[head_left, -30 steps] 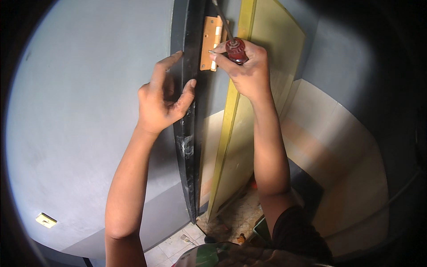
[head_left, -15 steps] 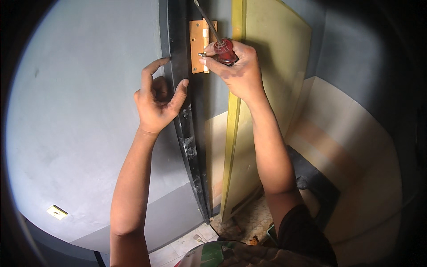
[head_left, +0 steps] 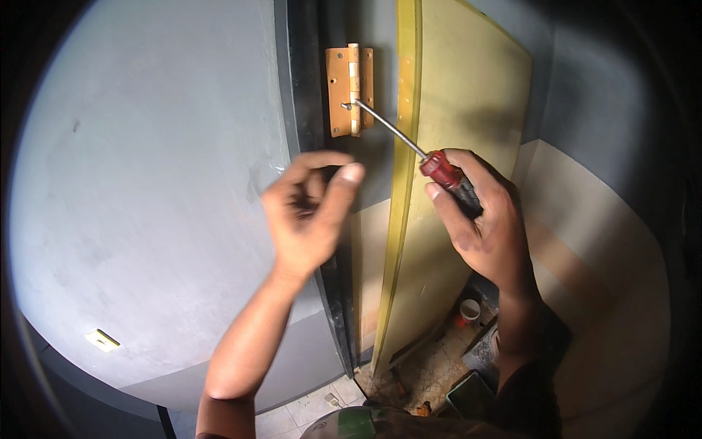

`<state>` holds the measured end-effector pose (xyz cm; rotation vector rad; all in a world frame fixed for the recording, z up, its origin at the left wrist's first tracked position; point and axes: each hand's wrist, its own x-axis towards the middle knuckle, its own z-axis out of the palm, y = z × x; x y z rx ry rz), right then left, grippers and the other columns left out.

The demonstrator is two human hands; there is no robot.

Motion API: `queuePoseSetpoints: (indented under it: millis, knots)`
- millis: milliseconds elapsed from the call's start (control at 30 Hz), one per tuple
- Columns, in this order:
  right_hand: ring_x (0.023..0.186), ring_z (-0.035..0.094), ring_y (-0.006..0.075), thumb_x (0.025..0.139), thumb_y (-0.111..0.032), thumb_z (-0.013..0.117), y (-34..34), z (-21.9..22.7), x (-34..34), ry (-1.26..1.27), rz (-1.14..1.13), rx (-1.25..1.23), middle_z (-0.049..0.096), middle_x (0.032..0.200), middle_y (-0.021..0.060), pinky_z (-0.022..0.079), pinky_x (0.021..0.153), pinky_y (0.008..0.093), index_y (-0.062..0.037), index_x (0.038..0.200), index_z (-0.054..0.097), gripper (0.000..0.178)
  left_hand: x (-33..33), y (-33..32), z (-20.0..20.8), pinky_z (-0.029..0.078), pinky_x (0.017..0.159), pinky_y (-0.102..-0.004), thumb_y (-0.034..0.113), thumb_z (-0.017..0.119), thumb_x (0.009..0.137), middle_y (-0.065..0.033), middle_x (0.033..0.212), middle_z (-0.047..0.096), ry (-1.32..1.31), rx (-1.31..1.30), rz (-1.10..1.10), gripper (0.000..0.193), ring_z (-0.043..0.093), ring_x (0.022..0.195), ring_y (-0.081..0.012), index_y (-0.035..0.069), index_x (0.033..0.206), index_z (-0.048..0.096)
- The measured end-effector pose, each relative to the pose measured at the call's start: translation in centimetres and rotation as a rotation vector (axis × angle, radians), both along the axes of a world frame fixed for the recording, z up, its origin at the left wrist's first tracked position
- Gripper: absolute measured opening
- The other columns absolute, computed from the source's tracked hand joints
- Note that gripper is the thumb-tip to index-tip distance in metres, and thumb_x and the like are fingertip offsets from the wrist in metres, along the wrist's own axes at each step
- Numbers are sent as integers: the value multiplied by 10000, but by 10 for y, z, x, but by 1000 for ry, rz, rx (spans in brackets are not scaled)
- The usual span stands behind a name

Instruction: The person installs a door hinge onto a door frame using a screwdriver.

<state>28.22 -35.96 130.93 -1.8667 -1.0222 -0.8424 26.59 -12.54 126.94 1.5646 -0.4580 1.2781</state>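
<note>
Screwdriver [head_left: 440, 167] gripped by right hand [head_left: 491, 223] | hinge [head_left: 339, 91] seen beyond grip, near shaft tip [head_left: 360, 104] | left hand's [head_left: 311, 208] hold cannot be told

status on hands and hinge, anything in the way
Right hand gripping screwdriver, tip near screw. Left hand blurred, below hinge. Screw sticking out of hinge. No obstruction seen there.

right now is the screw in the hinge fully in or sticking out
Sticking out: the screw stands proud of the orange hinge, near the tip of the screwdriver.
</note>
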Motion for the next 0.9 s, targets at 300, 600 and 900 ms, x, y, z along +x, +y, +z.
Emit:
queuePoseSetpoints:
  millis: [300,600,900]
  knots:
    - [696,666,296,894,-32,753,4,9,-15,-359,-303,-163,641,857,151,536,659,367,33,1217,713,332,16,-33,42,223,463,-229,375,616,1108,111,633,299,394,-467,-710,348,251,504,-27,61,1063,760]
    - [670,660,291,882,-39,766,10,20,-16,-391,-359,-246,623,845,137,533,635,385,15,1214,723,340,18,-28,47,218,475,-237,354,565,1133,101,610,278,435,-515,-801,366,233,517,-43,39,1099,748]
    - [613,663,275,903,-148,768,11,22,-9,-487,-368,-268,597,843,110,536,563,396,-7,1234,712,365,21,-30,47,242,463,-238,350,540,1144,92,608,289,396,-541,-844,383,258,508,-45,23,1115,737]
